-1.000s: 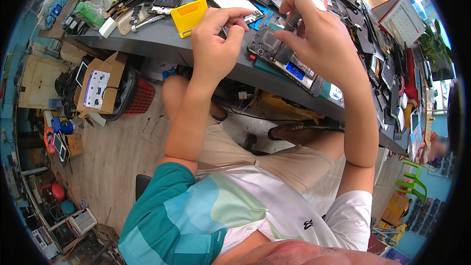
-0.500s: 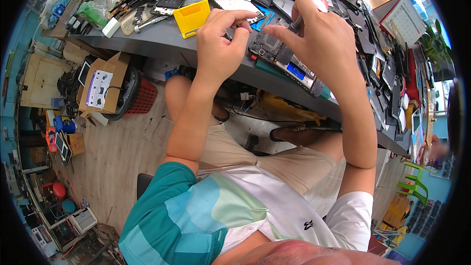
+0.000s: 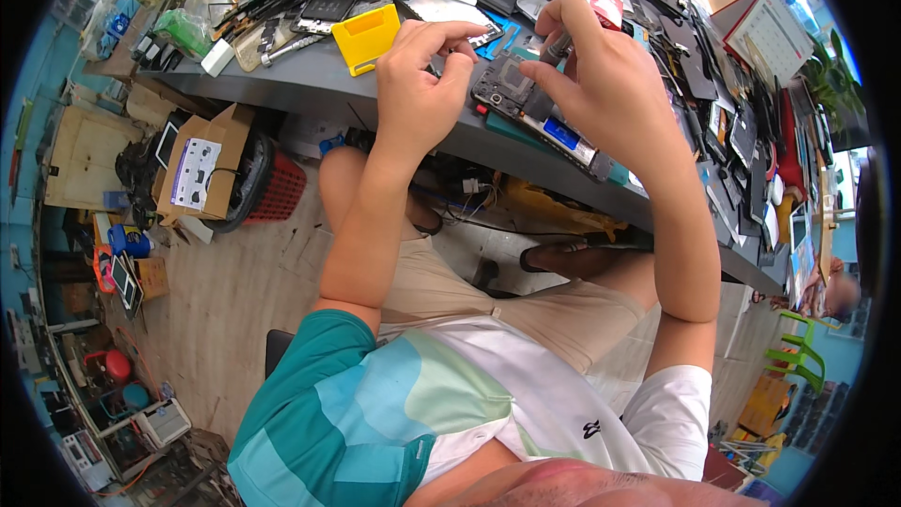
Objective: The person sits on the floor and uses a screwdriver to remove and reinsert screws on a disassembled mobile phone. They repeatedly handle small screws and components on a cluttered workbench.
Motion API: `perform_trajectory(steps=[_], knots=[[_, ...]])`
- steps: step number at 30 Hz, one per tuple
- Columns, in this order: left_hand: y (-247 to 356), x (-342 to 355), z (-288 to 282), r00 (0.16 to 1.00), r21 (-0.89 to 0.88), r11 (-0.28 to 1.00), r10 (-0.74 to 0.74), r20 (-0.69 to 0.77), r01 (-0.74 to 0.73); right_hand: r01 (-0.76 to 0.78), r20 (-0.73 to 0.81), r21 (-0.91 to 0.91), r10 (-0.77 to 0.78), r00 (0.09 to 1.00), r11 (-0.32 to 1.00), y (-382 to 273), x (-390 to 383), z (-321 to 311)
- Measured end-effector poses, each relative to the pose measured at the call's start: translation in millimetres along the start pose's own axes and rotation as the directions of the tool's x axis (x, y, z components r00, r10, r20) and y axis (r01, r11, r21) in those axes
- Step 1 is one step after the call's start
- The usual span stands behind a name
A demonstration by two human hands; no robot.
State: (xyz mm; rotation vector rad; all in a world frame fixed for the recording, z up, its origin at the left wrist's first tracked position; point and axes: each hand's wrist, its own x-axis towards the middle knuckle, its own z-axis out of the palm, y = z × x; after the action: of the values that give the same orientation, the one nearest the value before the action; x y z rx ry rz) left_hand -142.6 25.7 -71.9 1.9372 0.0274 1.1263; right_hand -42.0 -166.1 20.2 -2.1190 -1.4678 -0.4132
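The right hand [image 3: 608, 68] pinches a dark tool [image 3: 560, 45] between its fingers over an opened phone [image 3: 508, 83] at the table's [image 3: 317, 68] near edge; the left hand [image 3: 419, 77] curls half-closed, contents unclear. A slip could gouge the phone.

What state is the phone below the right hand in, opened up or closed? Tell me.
Opened up: the phone lies with its inner parts bare, a blue patch among them.

Teal and white shirt [image 3: 446, 394], beige shorts [image 3: 563, 319]
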Motion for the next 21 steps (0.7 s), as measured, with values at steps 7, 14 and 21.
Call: perform_trajectory(steps=[7,14,21], knots=[[-2.2,8.6,-0.2,0.997,0.002,1.000,-0.018,0.072,0.017,-0.073,-0.393,0.640,0.407,0.824,0.765,34.0,-62.7,-32.4],[28.1,83.1,19.5,0.853,0.063,0.954,0.231,0.468,-0.293,-0.148,-0.524,0.732,0.689,0.500,0.664,92.4,-155.7,-33.4],[33.8,129.8,98.0,0.473,0.003,0.916,0.204,0.857,-0.401,-0.052,-0.487,0.823,0.749,0.449,0.566,86.3,-161.1,-34.2]])
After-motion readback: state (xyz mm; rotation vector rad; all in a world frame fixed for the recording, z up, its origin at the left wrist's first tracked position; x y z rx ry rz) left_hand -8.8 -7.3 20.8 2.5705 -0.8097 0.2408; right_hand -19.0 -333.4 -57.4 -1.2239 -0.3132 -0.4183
